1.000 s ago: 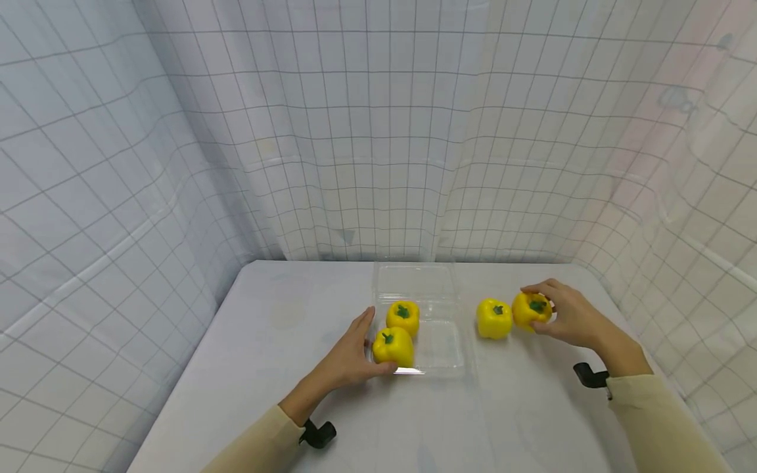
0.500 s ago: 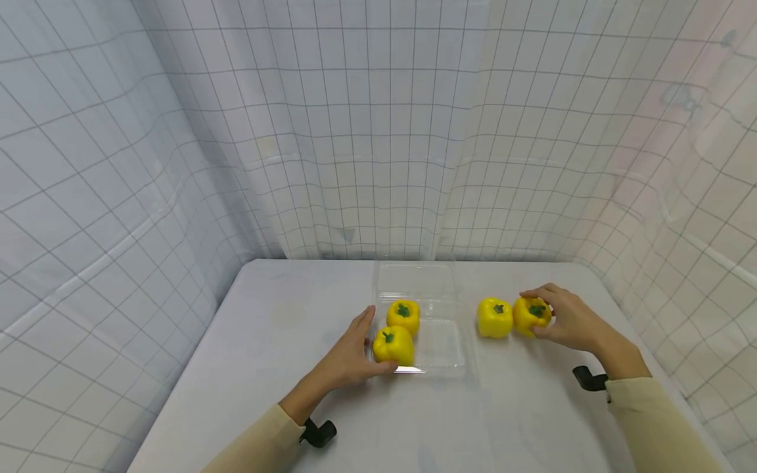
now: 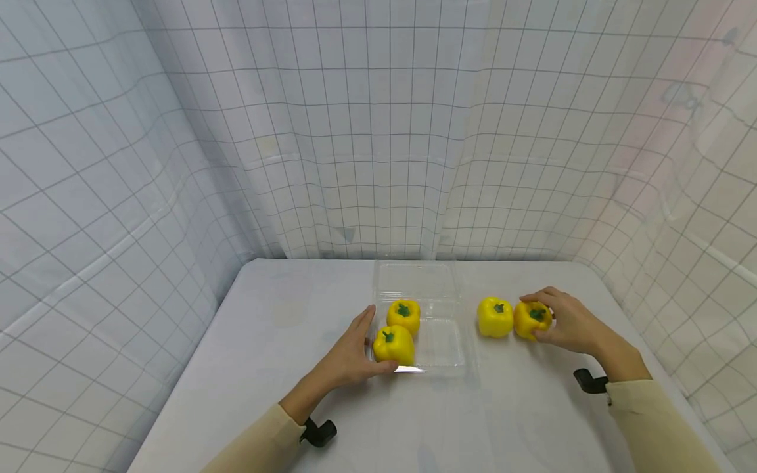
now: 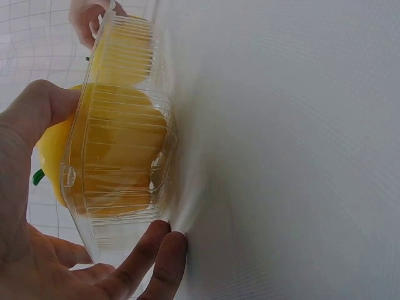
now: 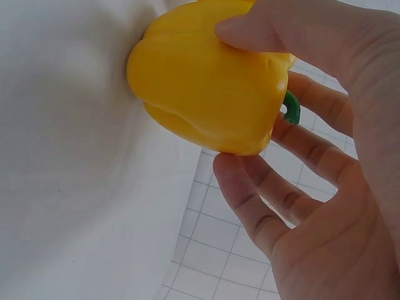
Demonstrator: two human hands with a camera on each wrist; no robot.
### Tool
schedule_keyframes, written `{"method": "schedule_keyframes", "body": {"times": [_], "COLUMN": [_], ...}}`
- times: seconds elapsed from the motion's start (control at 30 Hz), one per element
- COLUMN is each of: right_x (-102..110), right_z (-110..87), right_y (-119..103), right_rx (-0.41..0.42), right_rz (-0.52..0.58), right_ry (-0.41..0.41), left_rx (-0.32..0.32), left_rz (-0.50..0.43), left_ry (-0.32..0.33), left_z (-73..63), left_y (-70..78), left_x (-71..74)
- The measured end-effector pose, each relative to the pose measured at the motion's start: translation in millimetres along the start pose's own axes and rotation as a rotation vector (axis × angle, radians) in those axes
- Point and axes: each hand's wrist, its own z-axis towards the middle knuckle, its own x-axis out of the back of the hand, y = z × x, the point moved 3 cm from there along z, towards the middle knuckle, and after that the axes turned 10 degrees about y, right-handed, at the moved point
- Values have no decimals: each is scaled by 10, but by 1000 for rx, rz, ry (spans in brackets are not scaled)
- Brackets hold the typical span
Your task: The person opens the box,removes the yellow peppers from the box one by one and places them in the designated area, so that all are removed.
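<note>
My left hand (image 3: 350,358) holds the near left corner of a clear plastic clamshell container (image 3: 440,345). In the left wrist view its thumb (image 4: 53,103) lies at the rim and two fingertips touch the table. Two yellow bell peppers stand inside on the left, one at the front (image 3: 397,351) and one behind (image 3: 402,318). To the right, my right hand (image 3: 572,323) grips another yellow bell pepper (image 5: 194,81) between thumb and fingers, its green stem toward the palm. Close on its left sits a loose yellow bell pepper (image 3: 495,318).
The container's lid (image 3: 416,279) lies folded back toward the far edge of the white table (image 3: 284,315). White gridded curtains (image 3: 378,131) enclose the table at the back and sides. A black wrist camera (image 3: 319,433) sits at each sleeve.
My right hand and the pepper it grips have moved slightly nearer to me, and the stem has shifted a little. The left hand, container and other peppers look the same.
</note>
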Motion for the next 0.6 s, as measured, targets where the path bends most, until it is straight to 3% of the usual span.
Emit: {"method": "schedule_keyframes", "body": {"times": [0.6], "right_x": [-10], "right_z": [-53], "right_y": [-7], "right_rx": [-6], "right_rz": [18], "right_ry": [-20], "left_rx": [7], "left_rz": [7], "left_ry": [-9], "left_z": [11], "left_y": [-15], "left_x": [-2]}}
